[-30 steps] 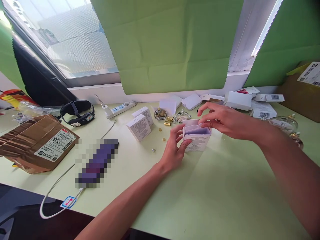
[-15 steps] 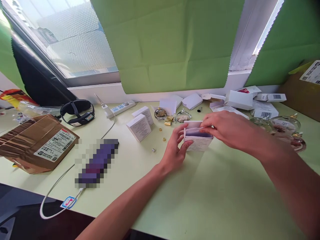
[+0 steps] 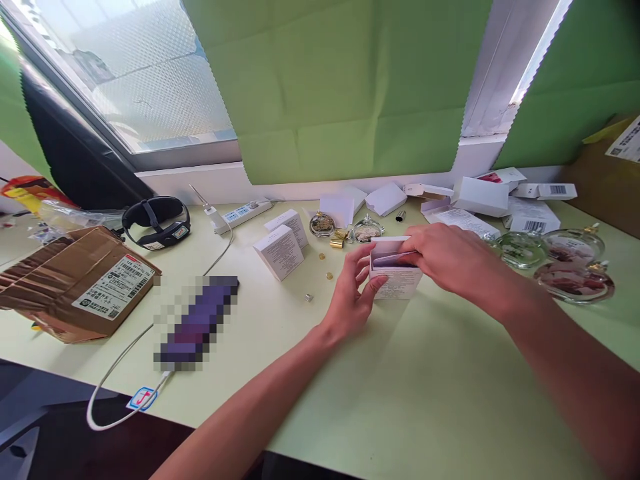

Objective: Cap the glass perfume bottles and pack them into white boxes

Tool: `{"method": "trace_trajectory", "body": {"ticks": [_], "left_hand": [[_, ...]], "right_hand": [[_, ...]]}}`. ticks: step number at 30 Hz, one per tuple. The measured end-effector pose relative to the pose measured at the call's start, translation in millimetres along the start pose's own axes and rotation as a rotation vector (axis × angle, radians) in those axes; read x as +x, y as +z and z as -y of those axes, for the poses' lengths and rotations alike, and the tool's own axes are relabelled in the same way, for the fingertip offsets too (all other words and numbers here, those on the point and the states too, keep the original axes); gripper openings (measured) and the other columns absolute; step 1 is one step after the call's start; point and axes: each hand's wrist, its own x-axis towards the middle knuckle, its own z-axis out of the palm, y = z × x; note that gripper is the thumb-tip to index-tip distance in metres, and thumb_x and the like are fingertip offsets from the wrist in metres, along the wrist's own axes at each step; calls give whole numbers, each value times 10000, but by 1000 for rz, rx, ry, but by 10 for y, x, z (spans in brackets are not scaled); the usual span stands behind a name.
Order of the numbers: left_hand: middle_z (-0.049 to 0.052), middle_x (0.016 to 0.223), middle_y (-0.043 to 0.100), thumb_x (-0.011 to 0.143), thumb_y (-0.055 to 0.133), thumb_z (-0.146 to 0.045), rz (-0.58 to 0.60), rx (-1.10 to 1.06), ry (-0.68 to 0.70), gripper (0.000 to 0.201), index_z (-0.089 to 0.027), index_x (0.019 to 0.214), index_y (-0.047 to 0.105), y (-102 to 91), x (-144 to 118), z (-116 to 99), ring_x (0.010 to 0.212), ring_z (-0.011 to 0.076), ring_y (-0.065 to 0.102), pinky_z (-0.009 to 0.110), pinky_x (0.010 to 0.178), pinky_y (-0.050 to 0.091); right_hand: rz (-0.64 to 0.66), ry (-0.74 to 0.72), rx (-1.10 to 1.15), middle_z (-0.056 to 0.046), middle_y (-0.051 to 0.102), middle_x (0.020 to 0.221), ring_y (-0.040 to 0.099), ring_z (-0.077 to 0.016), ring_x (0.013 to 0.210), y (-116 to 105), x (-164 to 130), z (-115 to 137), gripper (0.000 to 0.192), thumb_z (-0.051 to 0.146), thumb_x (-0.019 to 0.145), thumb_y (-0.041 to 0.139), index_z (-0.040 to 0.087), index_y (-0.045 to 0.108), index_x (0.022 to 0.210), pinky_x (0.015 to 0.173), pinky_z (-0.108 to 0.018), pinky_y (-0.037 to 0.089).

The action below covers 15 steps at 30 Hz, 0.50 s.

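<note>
Risk is highest at the small white box (image 3: 397, 280), which stands upright on the bench (image 3: 430, 400) near the middle, toward the far edge. The left hand (image 3: 353, 297) grips its left wall, thumb on the near face and fingers on the far side. The right hand (image 3: 443, 257) is closed on the flap at the open top, fingertips pressing into the mouth. The box is light card: too much downward force would likely crease the flap or crush a wall, and a sideways push could tip it if the left hand loosens.

Behind the box, small loose parts lie close by: gold caps (image 3: 339, 239), two beads (image 3: 326, 275) and a small metal piece (image 3: 309, 297). A sweep of either wrist could scatter them. Two round glass bottles (image 3: 367, 231) sit just beyond the box. Further glass bottles (image 3: 573, 280) lie near the right forearm; an outward swing of that elbow could knock them.

Two closed white boxes (image 3: 280, 250) stand to the left, well apart from the hands. White cartons (image 3: 480, 197) crowd the far right corner. A brown parcel (image 3: 75, 283) and a white cable (image 3: 120, 373) occupy the left end.

Open room lies on the near side: the bench surface between the box and the near edge is bare.
</note>
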Motion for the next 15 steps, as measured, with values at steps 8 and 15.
{"method": "trace_trajectory", "body": {"ticks": [8,15], "left_hand": [[60,1280,561,965,581,-346,-6,-11,-3,433,-342,1347,378,28,-22,-54,1245,215,552,435,1040,490],[70,1324,525,949,605,-371,-42,41,-18,422,-323,1311,394,34,-37,-113,1232,212,541,441,1041,487]], "right_hand": [[133,83,-184,-83,671,746,476,-148,517,-19,16,99,245,192,871,489,202,657,693,450,-292,245],[112,-52,9,-93,706,929,575,-171,581,-72,-55,53,309,300,943,477,248,769,855,482,-294,278]]}}
